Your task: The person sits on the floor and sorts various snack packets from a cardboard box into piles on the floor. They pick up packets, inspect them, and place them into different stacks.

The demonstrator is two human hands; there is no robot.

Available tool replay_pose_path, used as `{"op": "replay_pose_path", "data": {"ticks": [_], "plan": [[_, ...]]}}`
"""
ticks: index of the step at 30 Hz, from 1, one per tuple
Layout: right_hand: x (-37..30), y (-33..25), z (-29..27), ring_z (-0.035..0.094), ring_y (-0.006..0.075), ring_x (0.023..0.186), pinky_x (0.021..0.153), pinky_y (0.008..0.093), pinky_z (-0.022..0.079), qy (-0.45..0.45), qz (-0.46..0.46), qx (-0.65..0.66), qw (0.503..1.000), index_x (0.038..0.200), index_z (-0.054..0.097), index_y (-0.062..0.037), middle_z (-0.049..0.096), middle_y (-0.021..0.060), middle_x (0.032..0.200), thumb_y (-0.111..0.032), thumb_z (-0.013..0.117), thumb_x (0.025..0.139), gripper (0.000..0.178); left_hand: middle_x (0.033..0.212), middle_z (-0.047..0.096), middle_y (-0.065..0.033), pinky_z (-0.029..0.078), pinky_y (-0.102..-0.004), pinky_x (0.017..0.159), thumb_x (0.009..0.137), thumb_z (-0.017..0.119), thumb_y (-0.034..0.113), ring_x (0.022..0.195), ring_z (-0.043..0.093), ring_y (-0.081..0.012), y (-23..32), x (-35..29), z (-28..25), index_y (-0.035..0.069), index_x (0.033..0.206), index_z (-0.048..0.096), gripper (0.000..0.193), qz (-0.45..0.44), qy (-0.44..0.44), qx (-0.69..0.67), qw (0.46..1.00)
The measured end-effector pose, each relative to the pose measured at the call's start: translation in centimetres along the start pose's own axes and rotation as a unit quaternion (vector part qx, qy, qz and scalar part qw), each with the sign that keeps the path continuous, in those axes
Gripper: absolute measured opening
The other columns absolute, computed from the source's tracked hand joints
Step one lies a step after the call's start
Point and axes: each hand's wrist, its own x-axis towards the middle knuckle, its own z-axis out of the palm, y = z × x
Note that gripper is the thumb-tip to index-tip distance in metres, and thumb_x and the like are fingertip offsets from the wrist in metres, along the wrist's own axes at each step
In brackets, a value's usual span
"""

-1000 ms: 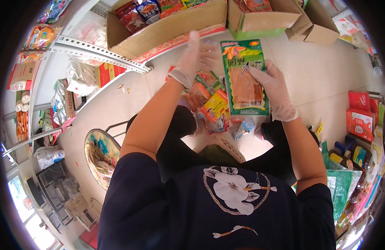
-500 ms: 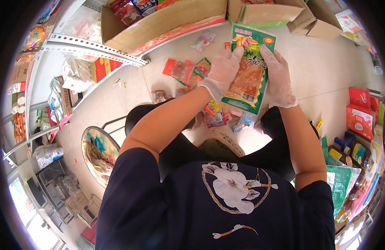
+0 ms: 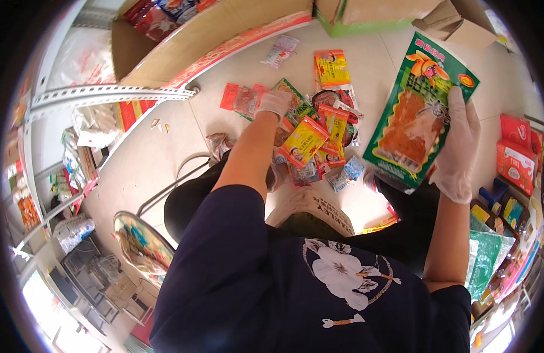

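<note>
Right hand [image 3: 458, 154], one green packet [image 3: 417, 115]

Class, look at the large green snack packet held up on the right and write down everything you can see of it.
The large green snack packet is a flat, glossy plastic pouch, rectangular, with a green border, a colourful picture at its top and a clear window showing orange-brown food inside. It looks sealed and full. It is held tilted above the pale tiled floor, its top leaning to the right. The gloved right hand grips its right edge; nothing else visibly touches it. Smaller packets lie to its left.
</note>
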Motion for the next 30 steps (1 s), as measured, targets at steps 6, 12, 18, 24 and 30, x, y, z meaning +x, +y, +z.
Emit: {"op": "replay_pose_path", "data": {"ticks": [6, 12, 18, 24, 30], "plan": [[0.4, -0.2, -1.6, 0.062, 0.0140, 0.097, 0.085, 0.0274, 0.050, -0.004, 0.008, 0.038, 0.999, 0.124, 0.049, -0.0012, 0.062, 0.0086, 0.111, -0.022, 0.048, 0.096, 0.034, 0.110, 0.061, -0.0075, 0.050, -0.0376, 0.085, 0.083, 0.056, 0.008, 0.104, 0.059, -0.0264, -1.0, 2.7, 2.9, 0.017, 0.113, 0.062, 0.032, 0.210, -0.142, 0.195, 0.947], [0.3, -1.0, -1.7, 0.062, 0.0132, 0.098, 0.087, 0.0270, 0.049, -0.011, 0.012, 0.008, 1.000, 0.125, 0.048, -0.0021, 0.061, 0.0077, 0.111, -0.024, 0.049, 0.096, 0.036, 0.105, 0.061, -0.0082, 0.049, -0.0375, 0.081, 0.082, 0.059, 0.013, 0.106, 0.057, -0.0242, 0.9, 1.8, 3.1, 0.017, 0.106, 0.063, 0.025, 0.238, -0.127, 0.213, 0.939], [-0.2, -1.0, -1.7, 0.062, 0.0134, 0.099, 0.087, 0.0272, 0.049, -0.029, 0.015, 0.016, 0.999, 0.126, 0.048, -0.0029, 0.062, 0.0073, 0.112, -0.026, 0.050, 0.096, 0.038, 0.103, 0.064, -0.0106, 0.053, -0.0401, 0.072, 0.084, 0.057, 0.013, 0.094, 0.064, -0.0288, 1.3, 2.8, 3.2, 0.013, 0.107, 0.061, 0.023, 0.218, -0.180, 0.168, 0.944], [0.2, -0.3, -2.5, 0.062, 0.0154, 0.102, 0.088, 0.0293, 0.050, -0.015, 0.010, 0.030, 0.999, 0.124, 0.051, -0.0033, 0.062, 0.0084, 0.113, -0.028, 0.051, 0.095, 0.038, 0.105, 0.058, -0.0110, 0.052, -0.0413, 0.072, 0.085, 0.055, 0.010, 0.093, 0.062, -0.0306, 1.4, 2.3, 3.9, 0.010, 0.106, 0.055, 0.021, 0.189, -0.180, 0.078, 0.962], [0.0, -0.7, -2.1, 0.063, 0.0155, 0.099, 0.086, 0.0290, 0.050, -0.037, 0.013, 0.047, 0.998, 0.120, 0.054, -0.0029, 0.064, 0.0078, 0.109, -0.026, 0.051, 0.095, 0.035, 0.105, 0.056, -0.0102, 0.052, -0.0407, 0.068, 0.086, 0.054, 0.011, 0.091, 0.062, -0.0309, 0.6, 2.5, 5.8, 0.011, 0.103, 0.058, 0.017, 0.194, -0.139, 0.106, 0.965]]}}
